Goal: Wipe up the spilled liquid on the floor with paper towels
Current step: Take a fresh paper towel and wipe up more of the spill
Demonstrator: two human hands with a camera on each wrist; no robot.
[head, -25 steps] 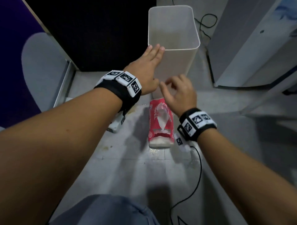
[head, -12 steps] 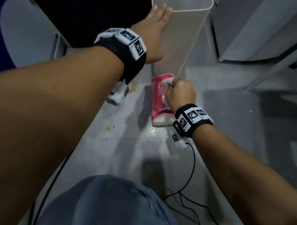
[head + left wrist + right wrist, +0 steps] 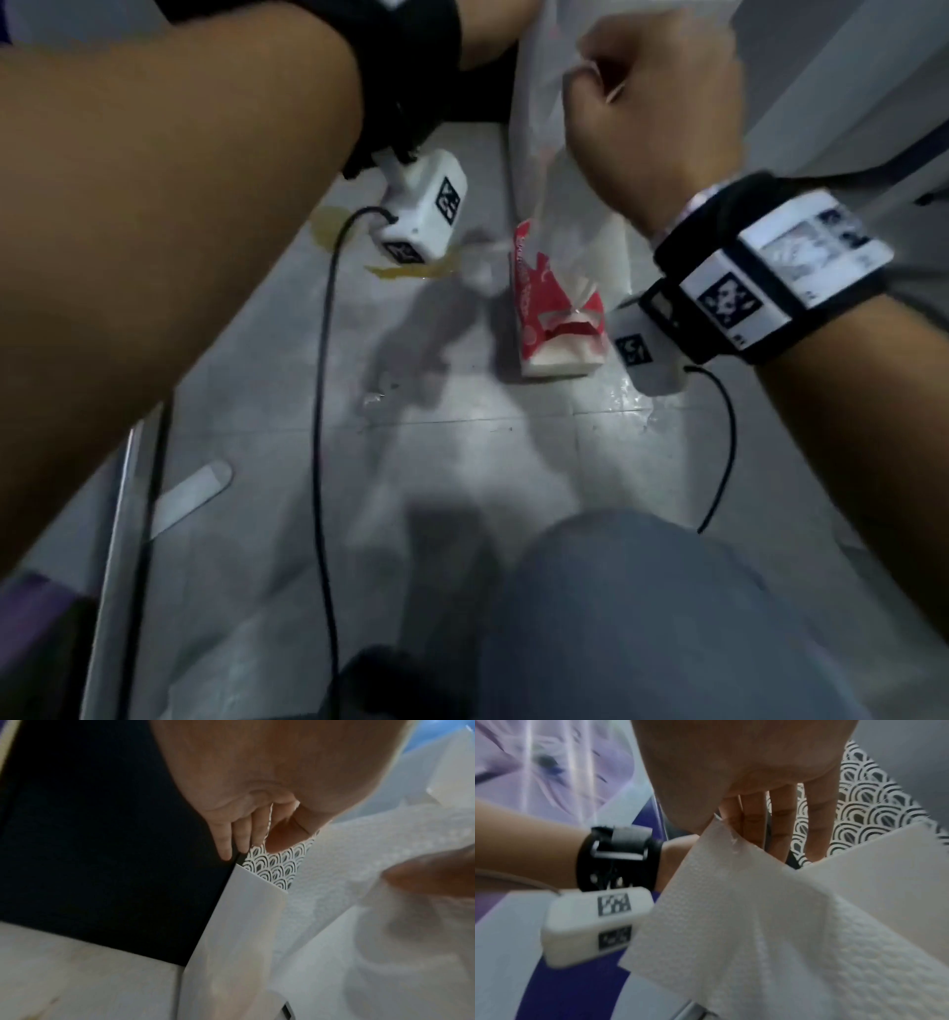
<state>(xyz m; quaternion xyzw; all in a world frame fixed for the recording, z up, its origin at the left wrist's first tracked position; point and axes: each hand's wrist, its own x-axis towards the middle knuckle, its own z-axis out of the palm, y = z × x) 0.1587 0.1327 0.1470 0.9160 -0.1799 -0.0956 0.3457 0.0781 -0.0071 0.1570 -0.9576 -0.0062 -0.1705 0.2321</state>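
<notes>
A red paper towel pack point(image 3: 554, 313) lies on the grey floor tiles. My right hand point(image 3: 652, 103) is raised above it and pinches a white paper towel sheet point(image 3: 757, 923) by its top corner between thumb and fingers. The sheet point(image 3: 544, 154) hangs down to the pack's torn opening. A yellow spill point(image 3: 405, 270) lies on the floor left of the pack, partly under my left wrist camera. My left hand point(image 3: 239, 841) has straight fingers resting against the white bin point(image 3: 241, 923); the head view cuts this hand off at the top edge.
A clear wet patch point(image 3: 631, 406) glistens on the tiles right of the pack. Black cables point(image 3: 321, 411) run from both wrist cameras across the floor. My knee point(image 3: 642, 616) fills the lower middle. A grey cabinet point(image 3: 832, 77) stands at the right.
My right hand went from gripping the towel at the pack to lifting it up, drawing a sheet out. The left hand stays on the bin. The view has dropped closer to the floor.
</notes>
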